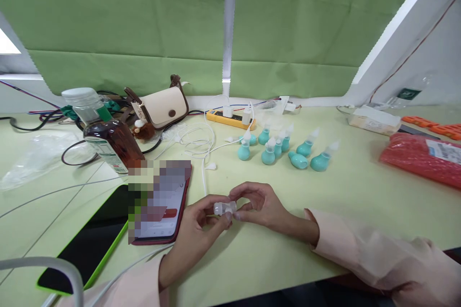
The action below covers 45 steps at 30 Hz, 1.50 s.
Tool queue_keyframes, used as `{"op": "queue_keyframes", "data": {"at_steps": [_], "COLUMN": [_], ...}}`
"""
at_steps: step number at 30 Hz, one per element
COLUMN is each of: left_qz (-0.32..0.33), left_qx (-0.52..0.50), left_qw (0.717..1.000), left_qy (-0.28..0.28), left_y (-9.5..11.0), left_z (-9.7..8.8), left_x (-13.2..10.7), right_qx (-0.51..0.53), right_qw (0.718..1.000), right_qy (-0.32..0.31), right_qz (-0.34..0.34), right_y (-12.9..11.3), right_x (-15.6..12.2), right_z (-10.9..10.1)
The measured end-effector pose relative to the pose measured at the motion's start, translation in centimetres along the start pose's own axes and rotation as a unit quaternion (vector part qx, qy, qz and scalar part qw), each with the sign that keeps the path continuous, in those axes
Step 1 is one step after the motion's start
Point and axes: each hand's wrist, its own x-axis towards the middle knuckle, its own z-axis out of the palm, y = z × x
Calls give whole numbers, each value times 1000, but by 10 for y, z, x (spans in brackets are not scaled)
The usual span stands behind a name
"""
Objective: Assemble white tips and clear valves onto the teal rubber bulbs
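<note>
Between my two hands is a small clear plastic nozzle piece (pixel 224 208), held just above the table. My left hand (pixel 201 224) pinches it between thumb and fingers. The fingertips of my right hand (pixel 261 205) close on its right end. Beyond the hands stand several teal rubber bulbs with clear pointed tips, among them an upright nasal aspirator (pixel 320 160) at the right. Another teal bulb (pixel 298 159) lies on its side. A phone in a red case (pixel 162 211) is just left of my left hand, its screen lit and partly pixelated.
A black phone with a green edge (pixel 90 240) and a bottle of brown drink (pixel 113 139) stand left. Behind are a cream handbag (pixel 163 109), white cables (pixel 196 140) and a yellow power strip (pixel 230 119). A red plastic package (pixel 421 156) lies right.
</note>
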Motion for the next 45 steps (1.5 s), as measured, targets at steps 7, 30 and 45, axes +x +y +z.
{"op": "queue_keyframes", "data": {"at_steps": [7, 30, 45], "left_qz": [-10, -91, -69], "left_qx": [48, -39, -18], "left_qw": [999, 995, 997], "left_qy": [5, 21, 1], "left_y": [1, -2, -1], "left_z": [-3, 0, 0], "left_x": [-3, 4, 3], "right_qx": [-206, -783, -847], "right_qw": [969, 570, 516], "right_qy": [-52, 135, 114], "right_qz": [-126, -209, 65], "right_y": [-30, -27, -34], "right_x": [19, -13, -19], "right_z": [-12, -124, -120]}}
